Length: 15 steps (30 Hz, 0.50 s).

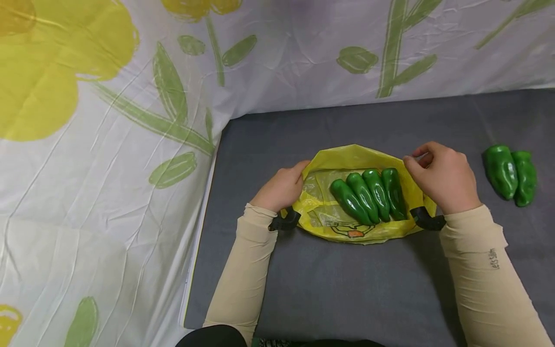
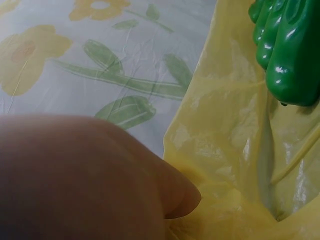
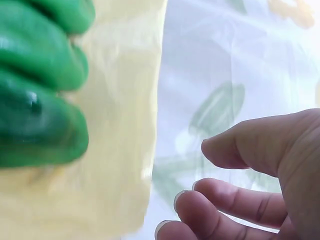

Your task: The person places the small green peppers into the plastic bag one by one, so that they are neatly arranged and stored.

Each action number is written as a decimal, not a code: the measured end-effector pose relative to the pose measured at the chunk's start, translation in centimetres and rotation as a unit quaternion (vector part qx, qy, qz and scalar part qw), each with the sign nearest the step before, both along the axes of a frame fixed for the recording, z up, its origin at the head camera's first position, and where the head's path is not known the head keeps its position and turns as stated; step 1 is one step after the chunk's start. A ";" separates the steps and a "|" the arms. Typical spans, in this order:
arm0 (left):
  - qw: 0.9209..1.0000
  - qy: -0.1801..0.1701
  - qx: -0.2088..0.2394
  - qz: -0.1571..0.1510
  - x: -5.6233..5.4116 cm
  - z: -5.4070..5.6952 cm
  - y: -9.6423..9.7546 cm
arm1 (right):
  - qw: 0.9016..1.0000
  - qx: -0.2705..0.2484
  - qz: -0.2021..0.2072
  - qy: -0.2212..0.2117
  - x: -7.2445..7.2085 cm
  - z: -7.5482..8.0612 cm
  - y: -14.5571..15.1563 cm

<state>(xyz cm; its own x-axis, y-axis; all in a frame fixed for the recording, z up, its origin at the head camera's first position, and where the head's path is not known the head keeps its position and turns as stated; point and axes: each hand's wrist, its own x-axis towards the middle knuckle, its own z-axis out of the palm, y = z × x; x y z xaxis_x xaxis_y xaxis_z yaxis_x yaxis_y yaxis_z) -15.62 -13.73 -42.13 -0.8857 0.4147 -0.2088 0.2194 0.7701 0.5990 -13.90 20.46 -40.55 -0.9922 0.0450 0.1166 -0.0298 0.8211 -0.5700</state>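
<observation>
A yellow plastic bag (image 1: pixel 353 156) lies with its mouth spread wide on the grey surface. Several glossy green peppers (image 1: pixel 363 197) lie side by side inside it, and they also show in the left wrist view as green peppers (image 2: pixel 292 55). My left hand (image 1: pixel 282 185) pinches the bag's left rim between thumb and fingers; the fingers behind the plastic are hidden. Beside the bag's right rim, my right hand (image 1: pixel 446 176) holds nothing. In the right wrist view, the right hand's thumb and loosely bent fingers (image 3: pixel 230 197) stand apart from each other and from the bag's edge.
Two more green peppers (image 1: pixel 500 171) lie together on the grey surface (image 1: pixel 338 289), to the right of my right hand. A white sheet (image 1: pixel 277 72) with printed flowers and leaves hangs at the back and covers the left side.
</observation>
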 end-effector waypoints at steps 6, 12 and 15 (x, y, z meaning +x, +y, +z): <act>1.000 0.001 0.001 -0.001 0.0 0.0 0.0 | 1.000 -0.005 -0.031 -0.005 -0.7 -0.5 2.4; 1.000 0.004 0.002 -0.001 0.1 0.1 0.0 | 0.998 -0.014 -0.058 -0.020 -1.0 -0.6 4.5; 1.000 0.005 0.003 -0.003 0.0 0.1 0.1 | 0.997 -0.020 -0.074 -0.029 -1.0 -0.7 5.5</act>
<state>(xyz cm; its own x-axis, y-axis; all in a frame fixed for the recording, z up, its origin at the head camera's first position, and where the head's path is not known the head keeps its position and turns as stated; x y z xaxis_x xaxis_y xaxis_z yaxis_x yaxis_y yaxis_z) -15.60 -13.65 -42.05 -0.8849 0.4218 -0.1977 0.2299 0.7646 0.6021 -14.91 25.99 -41.22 -0.9794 0.1946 0.0544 0.1239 0.7910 -0.5992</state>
